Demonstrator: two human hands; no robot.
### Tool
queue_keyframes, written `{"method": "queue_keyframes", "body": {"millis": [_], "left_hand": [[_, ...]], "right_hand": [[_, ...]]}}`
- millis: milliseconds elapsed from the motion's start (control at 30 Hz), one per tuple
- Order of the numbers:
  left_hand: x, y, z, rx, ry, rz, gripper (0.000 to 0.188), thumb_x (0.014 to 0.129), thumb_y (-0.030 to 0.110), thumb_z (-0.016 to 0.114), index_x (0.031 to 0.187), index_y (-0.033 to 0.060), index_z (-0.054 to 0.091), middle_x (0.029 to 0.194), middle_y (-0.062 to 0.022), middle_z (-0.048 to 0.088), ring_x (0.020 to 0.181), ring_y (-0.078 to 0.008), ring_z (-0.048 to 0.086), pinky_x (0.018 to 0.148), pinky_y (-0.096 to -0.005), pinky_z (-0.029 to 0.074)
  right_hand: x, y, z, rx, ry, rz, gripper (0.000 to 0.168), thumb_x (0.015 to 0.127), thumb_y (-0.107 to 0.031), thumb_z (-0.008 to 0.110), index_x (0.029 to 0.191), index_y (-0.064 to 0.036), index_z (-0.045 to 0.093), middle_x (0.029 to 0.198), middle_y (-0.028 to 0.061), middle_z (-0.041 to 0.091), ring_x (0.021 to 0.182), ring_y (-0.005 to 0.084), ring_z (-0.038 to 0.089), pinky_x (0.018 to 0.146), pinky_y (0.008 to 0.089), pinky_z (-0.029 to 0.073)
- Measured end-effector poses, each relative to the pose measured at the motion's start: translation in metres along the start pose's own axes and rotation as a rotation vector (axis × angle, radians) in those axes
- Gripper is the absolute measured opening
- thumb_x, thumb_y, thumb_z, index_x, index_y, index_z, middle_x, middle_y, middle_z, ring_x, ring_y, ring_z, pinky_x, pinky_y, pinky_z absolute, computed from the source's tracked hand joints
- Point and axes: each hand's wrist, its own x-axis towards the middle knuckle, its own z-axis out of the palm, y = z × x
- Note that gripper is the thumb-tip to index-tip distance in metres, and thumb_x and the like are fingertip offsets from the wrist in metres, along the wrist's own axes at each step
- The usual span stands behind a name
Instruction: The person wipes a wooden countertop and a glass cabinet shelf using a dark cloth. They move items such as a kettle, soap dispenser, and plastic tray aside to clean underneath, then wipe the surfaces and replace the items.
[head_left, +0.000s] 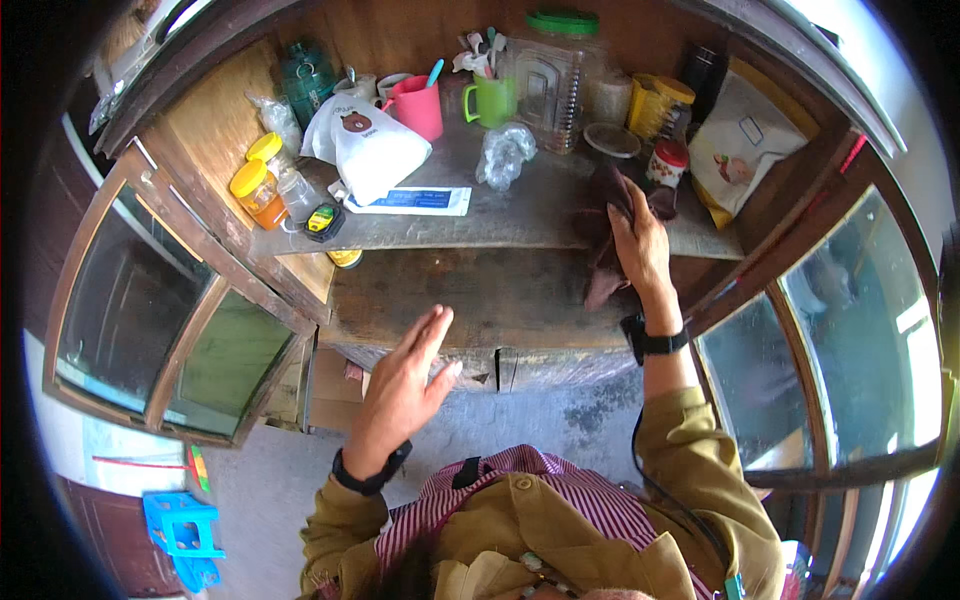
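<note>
My right hand holds a dark maroon cloth at the right part of a wooden cupboard shelf; the cloth hangs over the shelf's front edge. Beside it stands a small jar with a red lid. My left hand is in the air before the lower board, fingers extended and holding nothing. A crumpled clear plastic bag, a white plastic bag with a bear print and a flat blue-and-white packet lie on the shelf.
A pink mug, a green mug and a large clear jar with a green lid stand behind. Yellow-lidded jars are at the left. Glazed doors stand swung out at left and right. A blue plastic stool is lower left.
</note>
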Motion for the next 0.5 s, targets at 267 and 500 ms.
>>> {"method": "queue_keyframes", "body": {"millis": [267, 500], "left_hand": [[0.097, -0.023, -0.028, -0.043, 0.262, -0.048, 0.053, 0.085, 0.01, 0.064, 0.134, 0.0001, 0.045, 0.12, -0.0147, 0.058, 0.074, -0.0125, 0.062, 0.066, -0.0267, 0.051], [0.177, -0.123, -0.107, 0.035, 0.564, -0.455, 0.057, 0.088, 0.033, 0.061, 0.122, -0.0109, 0.048, 0.088, -0.0188, 0.067, 0.058, -0.0184, 0.065, 0.047, -0.0294, 0.05]], "right_hand": [[-0.003, 0.01, -0.006, 0.091, 0.104, -0.078, 0.038, 0.087, -0.018, 0.056, 0.123, -0.003, 0.053, 0.1, 0.0216, 0.065, 0.091, 0.0383, 0.064, 0.078, 0.0426, 0.051], [-0.003, 0.01, -0.001, 0.092, 0.093, -0.077, 0.037, 0.09, -0.017, 0.056, 0.124, -0.004, 0.052, 0.107, 0.0206, 0.065, 0.098, 0.0371, 0.063, 0.082, 0.0415, 0.05]]}}
